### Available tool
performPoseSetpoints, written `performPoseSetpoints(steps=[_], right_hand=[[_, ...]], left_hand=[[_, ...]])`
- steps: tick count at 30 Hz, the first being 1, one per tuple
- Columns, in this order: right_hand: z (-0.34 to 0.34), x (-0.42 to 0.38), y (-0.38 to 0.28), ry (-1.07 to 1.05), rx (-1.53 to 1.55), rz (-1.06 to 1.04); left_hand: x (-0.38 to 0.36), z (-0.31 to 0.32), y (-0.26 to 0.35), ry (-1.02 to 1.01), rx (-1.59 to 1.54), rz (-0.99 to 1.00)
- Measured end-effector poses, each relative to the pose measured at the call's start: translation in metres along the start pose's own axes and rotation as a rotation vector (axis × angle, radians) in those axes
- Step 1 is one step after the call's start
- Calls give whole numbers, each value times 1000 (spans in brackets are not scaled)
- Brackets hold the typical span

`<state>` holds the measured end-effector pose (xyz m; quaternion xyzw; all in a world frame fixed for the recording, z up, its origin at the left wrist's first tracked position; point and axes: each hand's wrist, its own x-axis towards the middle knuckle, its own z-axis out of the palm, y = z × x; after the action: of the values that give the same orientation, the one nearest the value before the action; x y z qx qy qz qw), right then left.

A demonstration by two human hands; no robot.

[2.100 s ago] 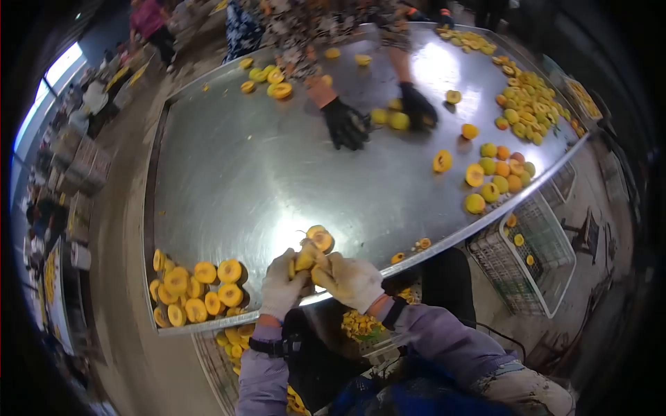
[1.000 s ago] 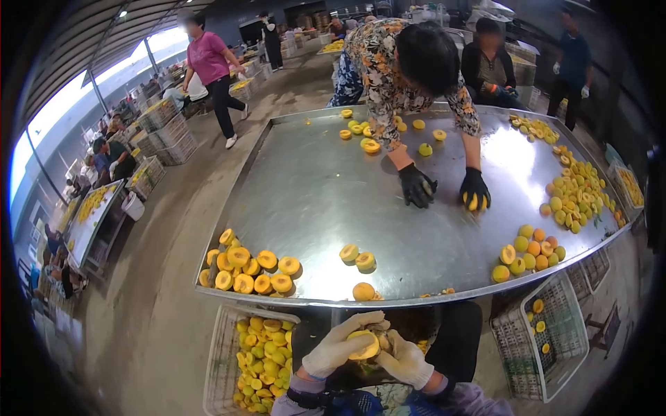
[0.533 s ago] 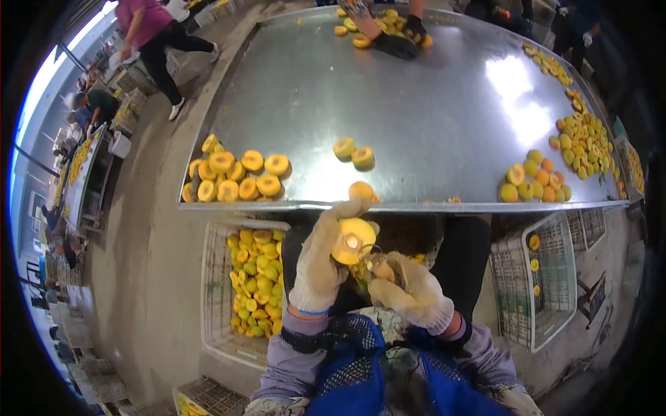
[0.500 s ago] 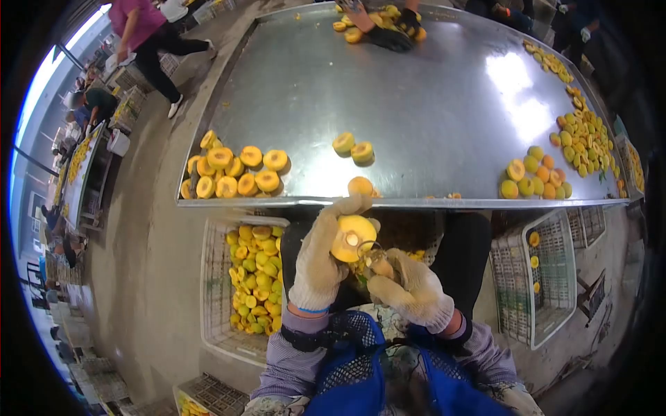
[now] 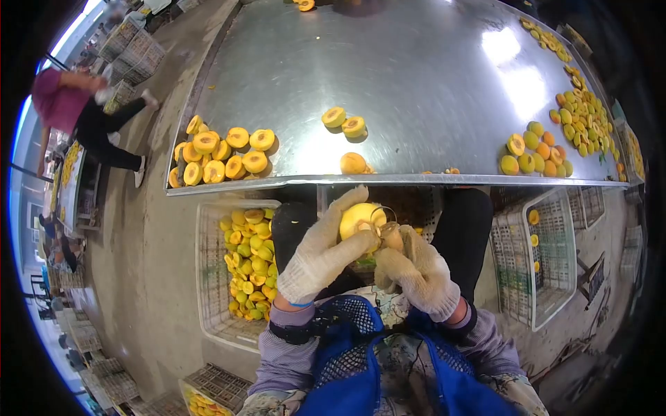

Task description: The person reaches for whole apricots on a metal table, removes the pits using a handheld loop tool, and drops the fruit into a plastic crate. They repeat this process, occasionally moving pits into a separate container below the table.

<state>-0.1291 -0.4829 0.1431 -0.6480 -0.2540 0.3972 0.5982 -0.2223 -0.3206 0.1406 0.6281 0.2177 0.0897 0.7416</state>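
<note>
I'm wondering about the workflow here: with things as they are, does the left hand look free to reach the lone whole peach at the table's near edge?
Probably not yet. The left hand grips a peach half that the right hand works on. The whole peach sits just above, nothing between.

— What is the worker holding below the near edge of the steel table [image 5: 416, 83]?
— The gloved left hand [image 5: 322, 246] is gripping a yellow peach half [image 5: 359, 220], while the gloved right hand [image 5: 416, 272] is pressing a small metal tool [image 5: 381, 220] against it.

— And around them?
— Cut halves [image 5: 222, 154] are lying piled at the table's near left corner, whole fruit [image 5: 534, 151] are sitting at the right, and a white crate [image 5: 208, 277] of peaches is standing on the floor to the left.
</note>
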Motion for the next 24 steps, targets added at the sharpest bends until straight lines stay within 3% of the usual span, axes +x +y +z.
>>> performPoseSetpoints(steps=[3,5,9,12,16,19,21,24], right_hand=[[-3,-1,1,-1,-37,-133],[-3,-1,3,-4,-28,-135],[0,-3,11,-52,-21,-52],[4,-3,18,-34,-91,-117],[4,-3,5,-46,-59,-50],[6,-3,3,-63,-53,-44],[8,-3,6,-67,56,-41],[4,-4,-1,-128,120,78]], left_hand=[[1,0,-5,-12,-18,-113],[1,6,-10,104,-469,26],[9,10,-21,173,-678,114],[9,17,-24,162,-699,183],[8,29,-15,156,-659,244],[7,37,-8,322,-647,188],[3,32,-9,153,-501,82],[0,32,-5,140,-377,27]])
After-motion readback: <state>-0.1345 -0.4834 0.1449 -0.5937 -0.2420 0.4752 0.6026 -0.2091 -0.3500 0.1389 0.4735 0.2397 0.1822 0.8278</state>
